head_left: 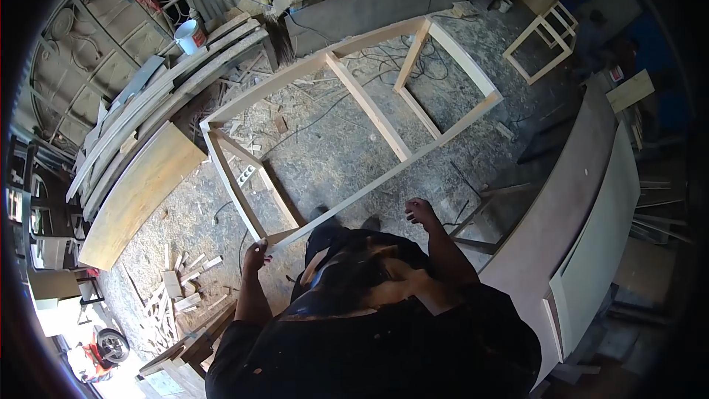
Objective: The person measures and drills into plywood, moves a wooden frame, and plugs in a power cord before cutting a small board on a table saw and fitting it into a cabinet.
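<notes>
A large wooden frame [367,107] of pale planed lumber, with cross pieces between its long rails, stands in front of me above the floor. At its near left corner my left hand [255,258] is closed on the wood. My right hand [421,213] hangs in the air to the right, apart from the near rail, fingers loosely bent and a little apart, with nothing visible in it.
Long boards [159,96] and a plywood sheet [140,196] lie at left, with a white bucket [190,36] on the boards. Offcuts [173,295] and cables [436,66] litter the sawdust-covered floor. Large curved panels [561,199] stand at right; small wooden frames [543,48] stand behind.
</notes>
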Motion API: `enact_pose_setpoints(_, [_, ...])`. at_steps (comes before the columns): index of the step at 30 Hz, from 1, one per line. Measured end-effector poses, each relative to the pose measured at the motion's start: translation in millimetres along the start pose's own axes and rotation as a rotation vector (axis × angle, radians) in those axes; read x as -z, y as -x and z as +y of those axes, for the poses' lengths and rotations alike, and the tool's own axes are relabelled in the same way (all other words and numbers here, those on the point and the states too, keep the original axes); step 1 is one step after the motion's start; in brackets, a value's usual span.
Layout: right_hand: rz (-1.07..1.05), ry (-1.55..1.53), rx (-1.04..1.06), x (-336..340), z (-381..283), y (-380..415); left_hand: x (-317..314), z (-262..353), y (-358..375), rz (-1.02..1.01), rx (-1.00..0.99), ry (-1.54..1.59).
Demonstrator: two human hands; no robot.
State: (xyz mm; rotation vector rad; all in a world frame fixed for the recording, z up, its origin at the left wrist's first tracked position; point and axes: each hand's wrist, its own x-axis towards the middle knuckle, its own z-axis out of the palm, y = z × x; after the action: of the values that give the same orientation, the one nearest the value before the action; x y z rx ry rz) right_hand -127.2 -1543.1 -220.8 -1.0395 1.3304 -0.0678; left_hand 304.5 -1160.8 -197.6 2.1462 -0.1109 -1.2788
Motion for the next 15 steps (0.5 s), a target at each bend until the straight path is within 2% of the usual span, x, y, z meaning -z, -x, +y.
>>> enact_pose_setpoints(3, [0.06,0.04,0.121,3,-24,-19,-1,-9,-7,0.014,-0.007,0.047])
enact_pose_setpoints(5, [0.346,0.471,0.541,6,-37,-40,-1,-3,0,0.019,0.007,0.003])
enact_pose_setpoints(7, [0.394,0.689,0.478,3,-94,-17,-2,-3,-2,0.016,0.008,-0.022])
enact_pose_setpoints(8, [0.393,0.693,0.481,-1,-107,-10,-4,-2,-1,0.017,0.008,-0.017])
enact_pose_setpoints(10, [0.411,0.993,0.442,-10,-130,-8,-4,0,4,0.022,0.03,0.053])
enact_pose_setpoints(12, [0.31,1.182,0.385,-8,-115,-33,-4,-3,-1,0.032,0.067,0.051])
enact_pose_setpoints(15, [0.302,1.212,0.322,-17,-113,-34,-3,-4,-3,0.048,0.09,0.071])
